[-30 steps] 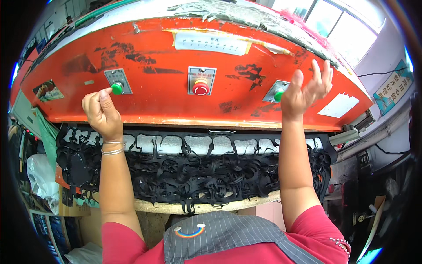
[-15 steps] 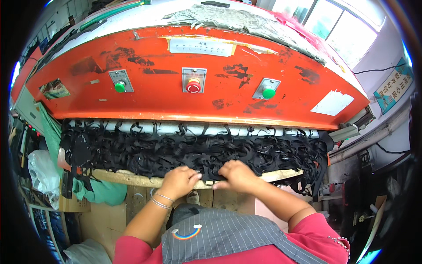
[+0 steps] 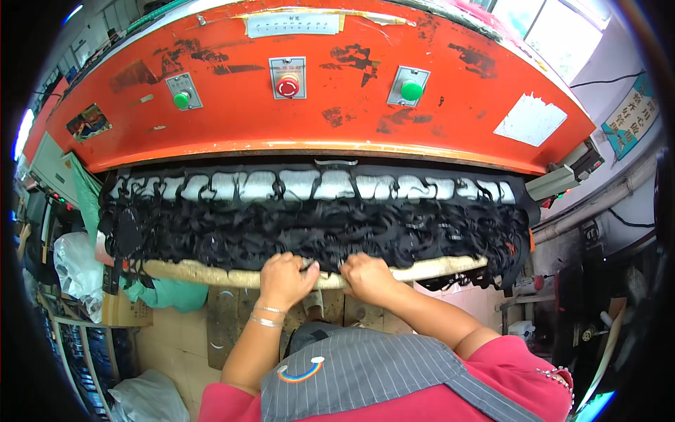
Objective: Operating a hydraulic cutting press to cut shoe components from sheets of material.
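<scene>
A thick pale board (image 3: pixel 204 273) juts out toward me from under an orange machine. Tangled black offcut strips (image 3: pixel 232 228) cover most of it, in a loose web. Behind the strips a white surface (image 3: pixel 295 184) shows through the gaps in a black cut-out sheet. My left hand (image 3: pixel 287 280) is closed over the board's front edge near the middle, thumb toward the right. Close beside it my right hand (image 3: pixel 367 278) grips the same edge. The fingertips of both hands are partly hidden among the black strips.
The orange machine front (image 3: pixel 232 126) spans the far side, with a red button (image 3: pixel 287 86) between two green ones. A metal bracket (image 3: pixel 552 184) sticks out at right. At left are a green cloth (image 3: pixel 172 295), a clear plastic bag (image 3: pixel 76 271) and a shelf rack (image 3: pixel 88 352).
The board with its black strips has slid toward me from under the machine, both hands on its edge. More of the white surface shows behind the strips. The view has tilted down.
</scene>
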### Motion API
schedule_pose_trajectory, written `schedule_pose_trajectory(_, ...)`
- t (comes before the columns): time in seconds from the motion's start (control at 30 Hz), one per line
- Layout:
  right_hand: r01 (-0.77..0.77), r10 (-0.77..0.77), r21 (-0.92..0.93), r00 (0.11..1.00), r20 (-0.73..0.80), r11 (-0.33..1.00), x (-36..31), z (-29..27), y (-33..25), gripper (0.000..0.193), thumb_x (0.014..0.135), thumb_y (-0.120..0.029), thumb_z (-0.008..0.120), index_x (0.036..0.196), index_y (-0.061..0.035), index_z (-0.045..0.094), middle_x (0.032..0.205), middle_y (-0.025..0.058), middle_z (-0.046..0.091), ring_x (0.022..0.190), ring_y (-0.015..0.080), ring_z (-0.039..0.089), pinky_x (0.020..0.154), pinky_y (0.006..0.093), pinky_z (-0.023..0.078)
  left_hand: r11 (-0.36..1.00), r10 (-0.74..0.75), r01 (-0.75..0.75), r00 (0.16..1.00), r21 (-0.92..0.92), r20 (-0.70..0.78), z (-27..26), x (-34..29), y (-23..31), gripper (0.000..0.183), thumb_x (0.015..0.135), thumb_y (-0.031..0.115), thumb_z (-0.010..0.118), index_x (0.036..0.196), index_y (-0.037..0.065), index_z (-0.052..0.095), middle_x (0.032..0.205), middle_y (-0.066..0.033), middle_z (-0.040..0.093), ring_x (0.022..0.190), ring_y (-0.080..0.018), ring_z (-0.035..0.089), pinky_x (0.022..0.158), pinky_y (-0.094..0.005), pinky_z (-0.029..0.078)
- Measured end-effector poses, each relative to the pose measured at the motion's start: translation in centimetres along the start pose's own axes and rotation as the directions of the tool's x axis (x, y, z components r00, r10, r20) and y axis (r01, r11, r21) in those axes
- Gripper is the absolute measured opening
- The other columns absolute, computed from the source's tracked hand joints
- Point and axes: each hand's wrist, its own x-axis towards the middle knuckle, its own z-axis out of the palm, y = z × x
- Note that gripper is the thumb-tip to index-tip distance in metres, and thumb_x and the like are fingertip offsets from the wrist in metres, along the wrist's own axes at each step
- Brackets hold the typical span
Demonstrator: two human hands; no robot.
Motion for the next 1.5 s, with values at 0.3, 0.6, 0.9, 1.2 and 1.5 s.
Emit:
schedule_pose_trajectory(0.3, -0.151, 0.200, 0.192, 0.943, -0.267, 0.970, 20.8, -6.8, 12.8, 0.049, 0.086, -0.045, 0.061, 0.098, 0.0022, 0.067, 0.098, 0.0206, 0.064, 0.100, 0.0367, 0.059, 0.085, 0.0451, 0.048, 0.987, 0.046, -0.076, 0.978, -0.141, -0.205, 2.0, 18.0, -0.1, 0.029, 0.075, 0.029, 0.074, 0.093, 0.008, 0.067, 0.093, -0.0107, 0.063, 0.094, -0.0308, 0.059, 0.083, -0.0434, 0.044)
schedule_pose_trajectory(0.6, -0.496, 0.426, 0.175, 0.845, 0.323, 0.850, 28.1, -6.5, 15.1, 0.041, 0.080, -0.032, 0.060, 0.105, -0.0014, 0.069, 0.113, 0.0224, 0.065, 0.108, 0.0347, 0.062, 0.092, 0.0416, 0.049, 0.990, 0.095, -0.125, 0.928, -0.061, -0.360, 8.8, 22.4, -2.6, 0.011, 0.070, 0.017, 0.074, 0.073, 0.007, 0.070, 0.093, -0.0079, 0.068, 0.101, -0.0272, 0.056, 0.090, -0.0412, 0.037)
schedule_pose_trajectory(0.9, -0.471, 0.433, 0.715, 0.864, 0.256, 0.516, 28.9, -4.6, 18.3, 0.037, 0.082, -0.030, 0.056, 0.074, 0.0046, 0.067, 0.066, 0.0159, 0.064, 0.056, 0.0249, 0.062, 0.057, 0.0375, 0.049, 0.977, 0.179, -0.210, 0.887, -0.028, -0.426, 7.1, 24.4, -0.6, 0.028, 0.075, 0.020, 0.073, 0.098, 0.005, 0.066, 0.105, -0.0124, 0.068, 0.105, -0.0298, 0.056, 0.090, -0.0399, 0.042)
schedule_pose_trajectory(1.2, -0.232, 0.067, 0.567, 0.953, 0.297, 0.790, 23.0, -12.1, 21.2, 0.029, 0.090, -0.030, 0.062, 0.089, -0.0009, 0.064, 0.078, 0.0094, 0.065, 0.075, 0.0216, 0.062, 0.068, 0.0339, 0.048, 0.978, 0.203, -0.192, 0.967, 0.085, -0.152, 9.0, 21.6, -0.7, 0.040, 0.079, 0.031, 0.066, 0.111, 0.007, 0.065, 0.116, -0.0054, 0.062, 0.111, -0.0228, 0.054, 0.100, -0.0419, 0.035)
schedule_pose_trajectory(1.5, -0.144, 0.143, 0.243, 0.989, 0.023, 0.959, 11.3, -5.3, 27.4, 0.061, 0.069, -0.042, 0.079, 0.119, -0.0142, 0.058, 0.147, 0.0401, 0.015, 0.141, 0.0497, 0.009, 0.115, 0.0535, 0.012, 0.981, 0.193, -0.192, 0.976, 0.023, -0.097, 11.6, 20.7, 2.4, 0.039, 0.075, 0.012, 0.058, 0.113, 0.011, 0.067, 0.113, -0.0056, 0.057, 0.114, -0.0252, 0.048, 0.098, -0.0439, 0.032)
